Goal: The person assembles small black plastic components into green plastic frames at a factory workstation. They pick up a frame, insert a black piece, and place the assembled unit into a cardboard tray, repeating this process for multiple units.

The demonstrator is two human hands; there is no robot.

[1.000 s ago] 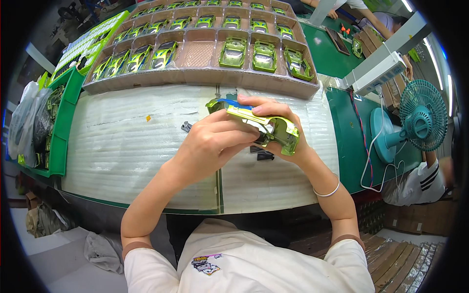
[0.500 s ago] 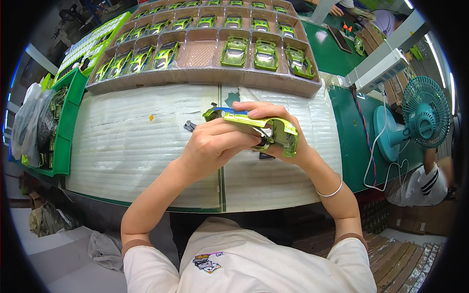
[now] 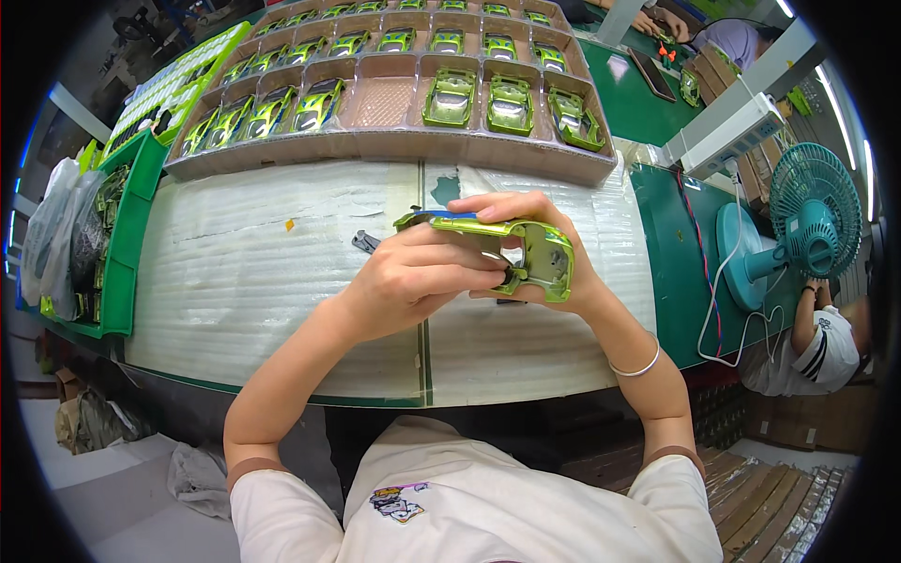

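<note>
We are working partway through a batch, as far as we are judging; in the tray point(image 3: 404, 147), blue-marked cars point(image 3: 319, 106) are filling the left of the front row, while three see-through green shells point(image 3: 509, 106) on the right are looking plainer and so probably less finished; between them one compartment point(image 3: 383, 101) is showing its lining; our own car shell point(image 3: 549, 255) seems to be only part done, since a dark piece point(image 3: 512, 275) is sitting in its open underside, though whether it is seated we cannot tell; we are holding this shell tilted above the mat point(image 3: 272, 291), in front of the tray; our right hand point(image 3: 581, 265) is wrapping its far side and right end, fingers along the top; our left hand point(image 3: 399, 277) is closing on the near side, fingers together, fingertips reaching the dark piece; a loose dark part point(image 3: 365, 242) is lying just beyond our left hand.
</note>
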